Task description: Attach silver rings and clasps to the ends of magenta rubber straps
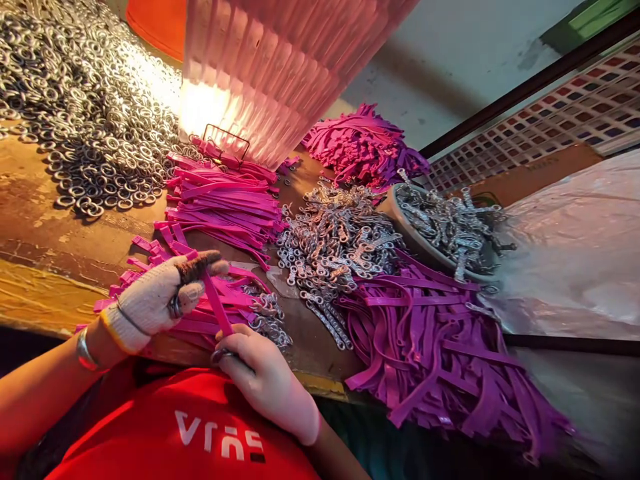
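Note:
My left hand (pixel 160 297), in a white knit glove with a dark fingertip, pinches the upper part of a pink strap (pixel 218 308) and holds a small metal ring (pixel 175 307) against its fingers. My bare right hand (pixel 265 380) grips the lower end of the same strap near the table's front edge. Under both hands lies a stack of pink straps (pixel 220 207) with metal clasps (pixel 267 320) on some ends.
A big heap of metal rings (pixel 80 107) covers the table's left. Loose metal clasps (pixel 335 247) lie in the middle, more fill a bowl (pixel 400 220). Purple straps (pixel 435 353) spill off the right edge; another bundle (pixel 365 143) lies behind. A lit pink lampshade (pixel 270 73) hangs above.

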